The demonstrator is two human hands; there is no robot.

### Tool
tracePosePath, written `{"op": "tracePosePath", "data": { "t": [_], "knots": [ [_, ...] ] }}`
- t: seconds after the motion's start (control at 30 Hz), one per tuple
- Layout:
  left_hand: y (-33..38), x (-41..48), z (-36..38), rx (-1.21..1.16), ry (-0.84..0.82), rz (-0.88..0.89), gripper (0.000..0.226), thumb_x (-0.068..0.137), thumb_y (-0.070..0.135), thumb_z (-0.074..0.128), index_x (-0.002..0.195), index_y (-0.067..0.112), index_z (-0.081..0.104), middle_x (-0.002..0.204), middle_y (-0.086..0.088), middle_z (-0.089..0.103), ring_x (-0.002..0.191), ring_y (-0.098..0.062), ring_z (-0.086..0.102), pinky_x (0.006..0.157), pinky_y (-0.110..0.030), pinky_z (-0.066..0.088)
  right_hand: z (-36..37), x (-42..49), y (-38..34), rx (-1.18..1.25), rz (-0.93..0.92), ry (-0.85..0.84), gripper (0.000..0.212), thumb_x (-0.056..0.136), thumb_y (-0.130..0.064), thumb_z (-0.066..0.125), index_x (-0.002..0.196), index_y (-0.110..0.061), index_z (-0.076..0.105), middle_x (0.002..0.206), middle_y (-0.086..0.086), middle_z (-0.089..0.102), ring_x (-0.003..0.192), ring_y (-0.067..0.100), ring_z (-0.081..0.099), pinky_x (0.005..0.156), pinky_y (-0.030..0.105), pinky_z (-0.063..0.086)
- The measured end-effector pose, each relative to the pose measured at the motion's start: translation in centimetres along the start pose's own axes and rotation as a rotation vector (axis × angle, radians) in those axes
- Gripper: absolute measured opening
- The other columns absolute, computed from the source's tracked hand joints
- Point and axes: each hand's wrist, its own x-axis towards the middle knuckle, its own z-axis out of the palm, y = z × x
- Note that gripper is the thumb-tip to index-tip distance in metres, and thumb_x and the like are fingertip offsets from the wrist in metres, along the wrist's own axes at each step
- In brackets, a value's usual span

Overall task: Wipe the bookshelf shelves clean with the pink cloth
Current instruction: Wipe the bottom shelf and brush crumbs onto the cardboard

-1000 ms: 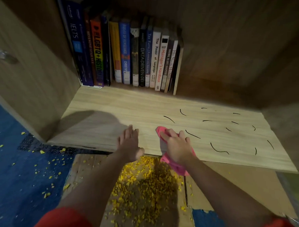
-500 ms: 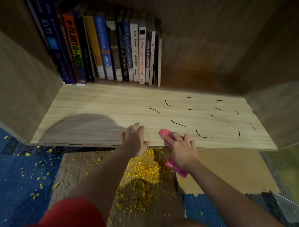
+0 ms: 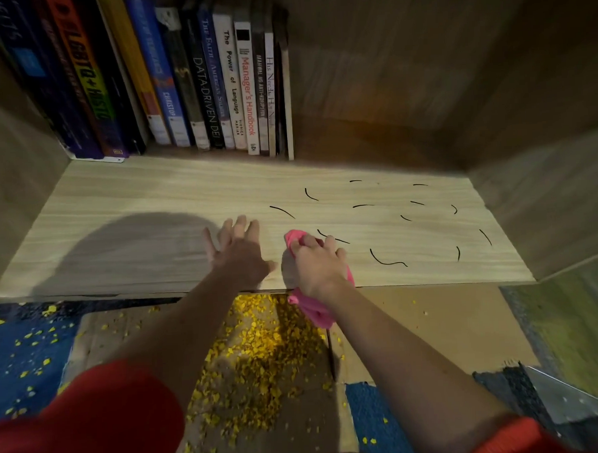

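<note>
A light wooden shelf board [image 3: 136, 213] fills the middle of the head view. Several thin black squiggle marks [image 3: 388, 260] lie on its right half. My right hand [image 3: 318, 261] grips a pink cloth [image 3: 313, 309] near the front edge, pressing it on the board just left of the marks; the cloth's tail hangs over the edge. My left hand [image 3: 238, 251] rests flat on the board beside it, fingers spread.
A row of upright books [image 3: 188, 80] stands at the back left of the shelf. Wooden side walls [image 3: 546, 195] close both ends. Below the edge, yellow crumbs [image 3: 258, 351] cover a cardboard sheet [image 3: 449, 326] on blue carpet.
The view has shifted closer and rightward along the shelf. My right hand with the cloth has moved slightly further onto the board toward the marks; my left hand's fingers have spread.
</note>
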Motion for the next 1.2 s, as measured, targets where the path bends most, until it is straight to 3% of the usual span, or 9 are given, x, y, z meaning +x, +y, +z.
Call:
{"op": "tracePosePath", "data": {
  "t": [0.13, 0.3, 0.4, 0.6, 0.77, 0.87, 1.0, 1.2],
  "knots": [
    [-1.1, 1.3, 0.3, -0.117, -0.03, -0.04, 0.094, 0.083, 0.059, 0.055, 0.151, 0.02, 0.003, 0.157, -0.002, -0.015, 0.142, -0.026, -0.021, 0.109, -0.054, -0.015, -0.2, 1.9, -0.3, 0.065, 0.025, -0.008, 0.06, 0.088, -0.014, 0.056, 0.142, -0.016, 0.029, 0.146, 0.003, 0.025, 0.129, 0.036, 0.024, 0.102, 0.048, 0.028],
    [-1.8, 1.5, 1.0, -0.177, -0.076, -0.005, 0.096, 0.084, 0.058, 0.053, 0.15, 0.024, -0.008, 0.155, -0.004, -0.023, 0.14, -0.025, -0.026, 0.11, -0.054, -0.014, -1.0, 4.9, -1.1, 0.143, 0.061, -0.014, 0.083, 0.08, -0.018, 0.071, 0.146, -0.012, 0.021, 0.15, 0.003, 0.02, 0.131, 0.036, 0.021, 0.102, 0.05, 0.027],
    [-1.9, 1.8, 1.1, -0.152, -0.106, 0.0, 0.097, 0.084, 0.061, 0.05, 0.149, 0.023, -0.013, 0.153, -0.003, -0.028, 0.139, -0.026, -0.028, 0.109, -0.055, -0.014, -1.2, 6.3, -1.0, 0.154, 0.048, -0.005, 0.081, 0.077, -0.017, 0.074, 0.144, -0.014, 0.027, 0.146, 0.001, 0.024, 0.126, 0.034, 0.025, 0.098, 0.049, 0.03],
    [-1.8, 2.0, 0.9, -0.14, -0.148, 0.002, 0.099, 0.084, 0.064, 0.047, 0.149, 0.022, -0.015, 0.152, -0.002, -0.031, 0.138, -0.028, -0.03, 0.108, -0.056, -0.015, 0.3, 2.3, 0.1, 0.145, -0.041, 0.012, 0.083, 0.075, -0.032, 0.075, 0.143, -0.019, 0.029, 0.151, -0.008, 0.02, 0.125, 0.033, 0.026, 0.099, 0.051, 0.031],
    [-1.7, 2.0, 0.8, -0.118, -0.171, 0.004, 0.099, 0.083, 0.065, 0.046, 0.148, 0.023, -0.016, 0.151, -0.003, -0.032, 0.138, -0.028, -0.03, 0.108, -0.056, -0.014, -0.8, 4.1, 0.2, 0.149, -0.036, -0.001, 0.087, 0.072, -0.025, 0.078, 0.144, -0.02, 0.028, 0.15, -0.009, 0.022, 0.12, 0.031, 0.029, 0.098, 0.049, 0.032],
    [-1.7, 2.0, 0.7, -0.108, -0.181, -0.002, 0.1, 0.083, 0.066, 0.046, 0.148, 0.023, -0.017, 0.151, -0.004, -0.033, 0.138, -0.028, -0.031, 0.108, -0.056, -0.015, -1.4, 5.5, -0.3, 0.168, -0.006, 0.017, 0.077, 0.08, -0.015, 0.07, 0.144, -0.019, 0.029, 0.15, -0.005, 0.023, 0.122, 0.032, 0.029, 0.098, 0.048, 0.031],
    [-1.8, 2.0, 0.5, -0.107, -0.204, 0.018, 0.1, 0.084, 0.066, 0.044, 0.147, 0.021, -0.02, 0.15, -0.006, -0.034, 0.137, -0.031, -0.032, 0.107, -0.058, -0.015, -0.3, 3.2, -0.7, 0.135, -0.052, 0.026, 0.082, 0.076, -0.029, 0.074, 0.143, -0.018, 0.029, 0.15, -0.005, 0.023, 0.124, 0.032, 0.028, 0.099, 0.049, 0.031],
    [-1.7, 2.0, 0.4, -0.086, -0.219, 0.026, 0.1, 0.084, 0.069, 0.038, 0.146, 0.019, -0.022, 0.15, -0.008, -0.035, 0.137, -0.033, -0.031, 0.107, -0.059, -0.014, -2.0, 6.7, -1.3, 0.143, -0.038, 0.001, 0.082, 0.074, -0.024, 0.077, 0.142, -0.018, 0.032, 0.146, -0.004, 0.029, 0.123, 0.032, 0.028, 0.102, 0.051, 0.031]
  ]
}}
